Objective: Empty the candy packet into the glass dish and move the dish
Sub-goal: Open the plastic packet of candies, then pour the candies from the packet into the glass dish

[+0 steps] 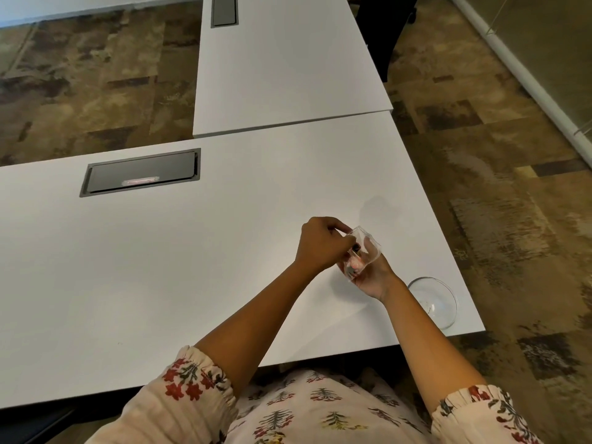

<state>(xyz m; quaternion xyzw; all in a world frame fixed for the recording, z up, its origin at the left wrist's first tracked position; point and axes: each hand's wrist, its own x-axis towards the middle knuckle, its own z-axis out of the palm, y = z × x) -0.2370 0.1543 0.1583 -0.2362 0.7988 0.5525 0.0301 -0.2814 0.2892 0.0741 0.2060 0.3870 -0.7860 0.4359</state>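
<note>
A small clear candy packet (pixel 363 251) with pink and dark candies at its bottom is held above the white table (pixel 160 267). My right hand (pixel 373 278) cups it from below. My left hand (pixel 322 243) pinches its upper edge from the left. The empty glass dish (pixel 440 301) stands on the table near the right front corner, just right of my right wrist, which hides part of its rim.
A dark cable hatch (pixel 141 171) is set into the table at the back left. A second white table (pixel 288 65) adjoins at the back. The table's right edge and front edge lie close to the dish, with patterned carpet (pixel 512 203) beyond.
</note>
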